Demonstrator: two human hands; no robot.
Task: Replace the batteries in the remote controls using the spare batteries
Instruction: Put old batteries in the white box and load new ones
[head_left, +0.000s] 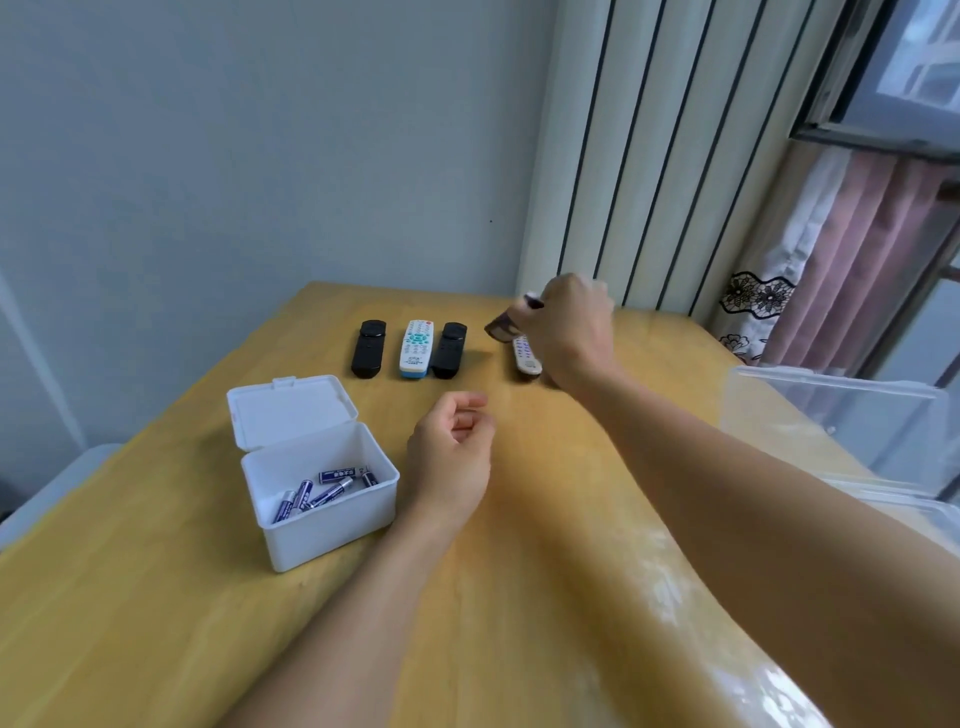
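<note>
We're over the worktop (519, 597), and our right hand (566, 332) reaches to the far side, fingers curled round something small and dark, blurred, perhaps a battery cover or a battery; we cannot say which. Under it lies a white remote (527, 356), flat on the wood. Our left hand (452, 452) hovers nearer us, loosely curled and holding nothing, just beside the white box (332, 525). That box stands with its lid back, and the spare batteries (322, 491) lie loose in the bottom. Further off, three more remotes lie in a row: a black one (368, 349), a white-and-blue one (415, 349) and another black one (450, 351). We judge these remotes light and rigid, best held by the long edges, with a thumb free for the back cover; the batteries are small, smooth and will roll, so pinch them mid-body. The worktop is pale wood with a glossy sheen. A clear tub (852, 415) sits at the right, a plain wall behind, and a curtain (841, 249) by the window.
</note>
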